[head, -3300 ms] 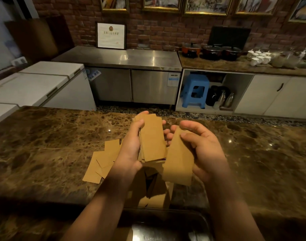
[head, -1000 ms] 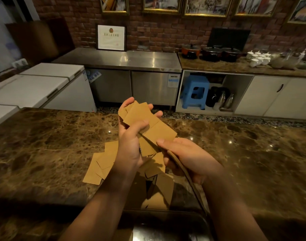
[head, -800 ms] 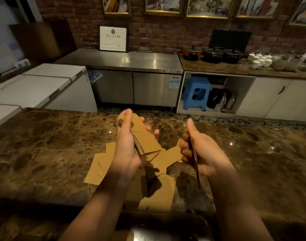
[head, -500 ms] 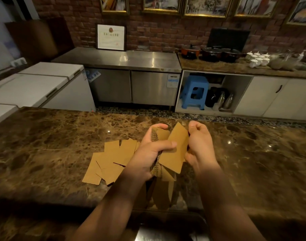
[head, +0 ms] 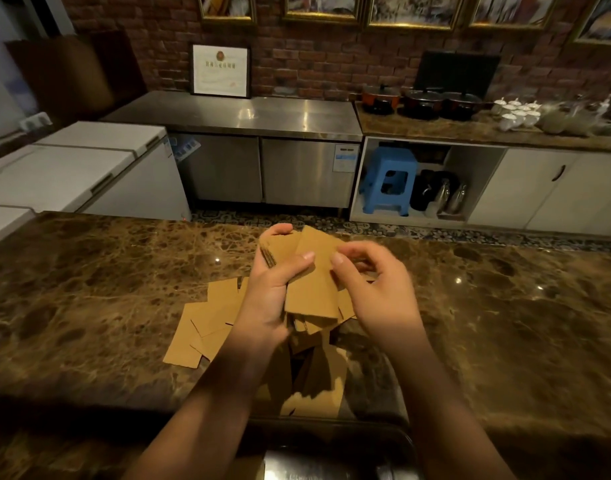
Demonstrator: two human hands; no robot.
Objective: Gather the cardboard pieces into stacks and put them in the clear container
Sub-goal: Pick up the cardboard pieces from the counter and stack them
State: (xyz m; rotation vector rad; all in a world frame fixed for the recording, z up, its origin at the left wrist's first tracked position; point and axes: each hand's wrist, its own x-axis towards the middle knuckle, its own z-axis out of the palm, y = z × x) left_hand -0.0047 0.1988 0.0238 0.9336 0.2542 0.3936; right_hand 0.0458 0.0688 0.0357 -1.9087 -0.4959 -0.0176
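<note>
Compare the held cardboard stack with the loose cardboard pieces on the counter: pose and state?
The stack is lifted off the counter in both hands; the loose pieces lie flat on it, untouched. The stack is roughly bunched; the loose pieces are fanned out, overlapping. Left hand wraps the stack, right hand pinches its top piece. Both are the same brown cardboard.

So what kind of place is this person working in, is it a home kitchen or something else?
Most likely a restaurant or café service area, not a home: a long marble counter, a stainless steel undercounter fridge unit, white chest freezers, and lidded pots beside stacked white cups.
</note>
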